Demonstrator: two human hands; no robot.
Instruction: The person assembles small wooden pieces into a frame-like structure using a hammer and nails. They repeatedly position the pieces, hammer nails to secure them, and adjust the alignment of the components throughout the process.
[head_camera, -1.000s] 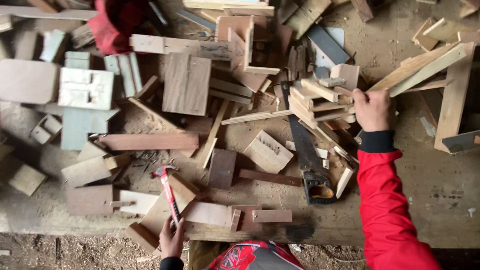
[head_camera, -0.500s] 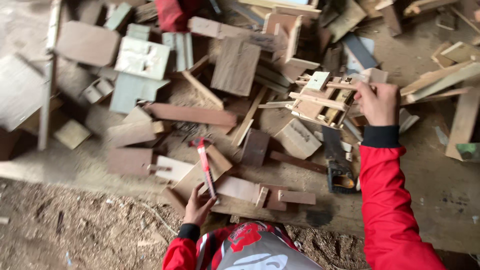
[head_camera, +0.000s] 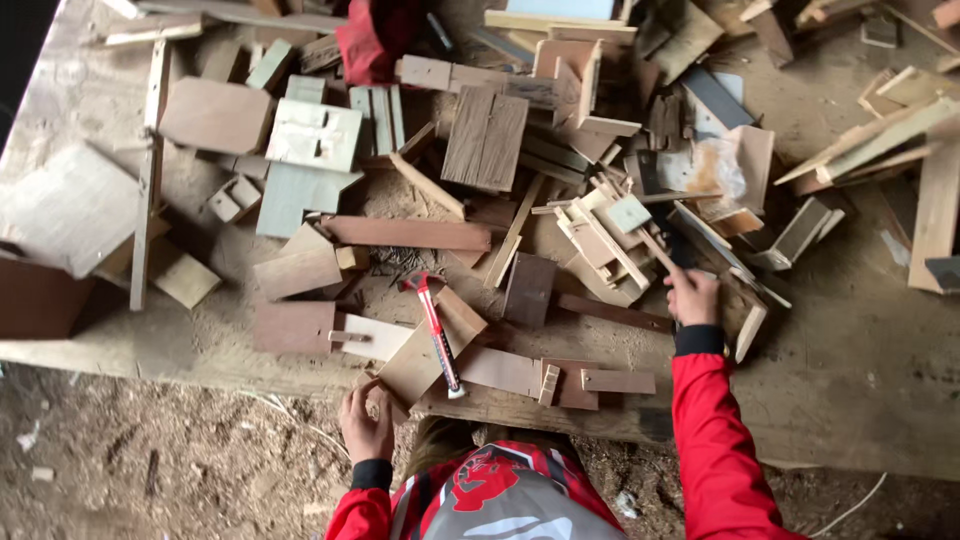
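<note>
Looking down from the head view, the red-handled hammer (head_camera: 434, 325) lies on the wood scraps, its head pointing away from the person. Just below its handle end, the left hand (head_camera: 366, 424) curls around the edge of a scrap board (head_camera: 412, 368). Well right of the hammer, the right hand (head_camera: 692, 296) rests with fingers bent on the heap of offcuts (head_camera: 600, 240); whether it grips one I cannot tell.

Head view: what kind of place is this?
Probably a rough woodworking bench: offcuts litter the dusty benchtop, a hammer lies among them, and wood shavings cover the ground below.
</note>
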